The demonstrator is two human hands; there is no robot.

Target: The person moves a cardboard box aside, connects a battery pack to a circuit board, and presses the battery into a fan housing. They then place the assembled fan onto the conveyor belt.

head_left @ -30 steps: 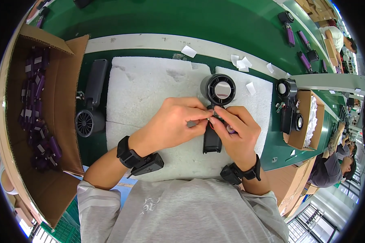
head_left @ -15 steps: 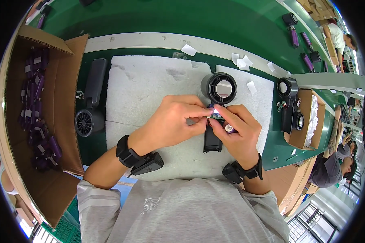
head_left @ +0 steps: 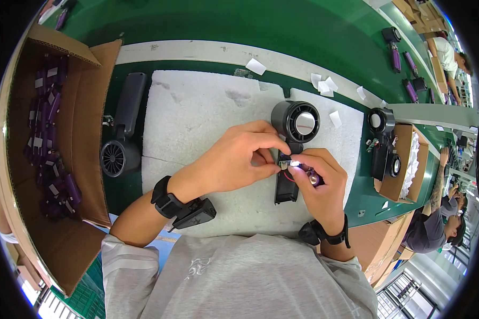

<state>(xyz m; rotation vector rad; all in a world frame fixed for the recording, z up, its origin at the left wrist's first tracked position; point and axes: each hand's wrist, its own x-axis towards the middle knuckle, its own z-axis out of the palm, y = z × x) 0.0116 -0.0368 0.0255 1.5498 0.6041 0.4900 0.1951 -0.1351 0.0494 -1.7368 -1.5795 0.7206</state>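
A black handheld fan (head_left: 295, 122) lies on a white foam pad, its round head away from me and its handle (head_left: 286, 191) open toward me. Over the handle a small circuit board (head_left: 284, 164) glows with a bright white light, and a red wire runs beside it. The thumb and index finger of my left hand (head_left: 245, 154) close on the board's left edge. My right hand (head_left: 324, 181) pinches the lit side of the board. A purple cylindrical battery (head_left: 315, 178) sits under its curled fingers, mostly hidden.
A cardboard box (head_left: 85, 149) of purple batteries stands on the left, beside another dark fan (head_left: 120, 154). Fan parts (head_left: 380, 143) and a box of white paper (head_left: 412, 165) are on the right. Paper slips (head_left: 324, 85) lie beyond the foam pad (head_left: 197, 106). Co-workers sit farther right.
The fan and both hands have shifted slightly right. My left fingers have spread a little, showing more of the board, and the red wire now shows below it.
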